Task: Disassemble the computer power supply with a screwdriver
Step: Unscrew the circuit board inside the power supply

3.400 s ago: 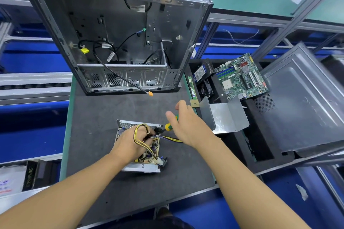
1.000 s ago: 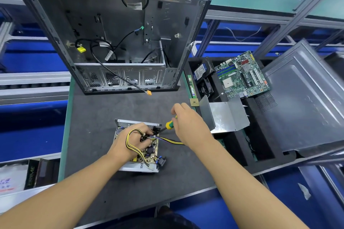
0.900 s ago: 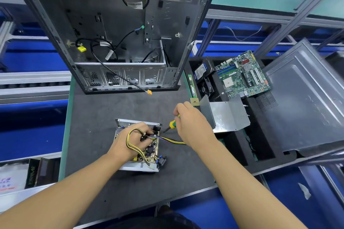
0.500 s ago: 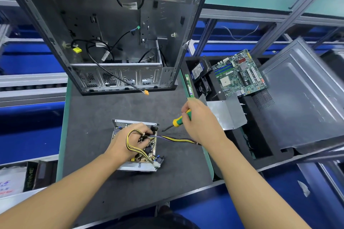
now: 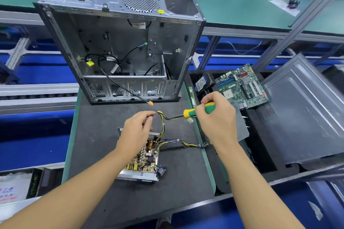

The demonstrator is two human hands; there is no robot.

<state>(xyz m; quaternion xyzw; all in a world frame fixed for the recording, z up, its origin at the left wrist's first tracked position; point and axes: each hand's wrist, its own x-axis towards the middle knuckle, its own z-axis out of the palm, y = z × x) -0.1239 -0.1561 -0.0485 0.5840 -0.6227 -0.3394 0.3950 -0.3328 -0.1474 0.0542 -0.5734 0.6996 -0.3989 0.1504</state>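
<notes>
The left hand [image 5: 136, 129], which a moment ago lay pressed on the power supply [image 5: 140, 156], has lifted clear of it and now hovers above its far edge, fingertips curled together and apparently pinching the top of the yellow-and-black cable [image 5: 163, 123], drawn up into a loop. The power supply sits open on the counter [image 5: 93, 135], circuit board exposed, lying where it did before. To the right, the right hand [image 5: 217, 117], fingers wrapped around the screwdriver [image 5: 200, 110], has pulled away from the board, shaft pointing left towards the cable. Unscrewing seems paused; the work looks to have turned to freeing the wiring.
</notes>
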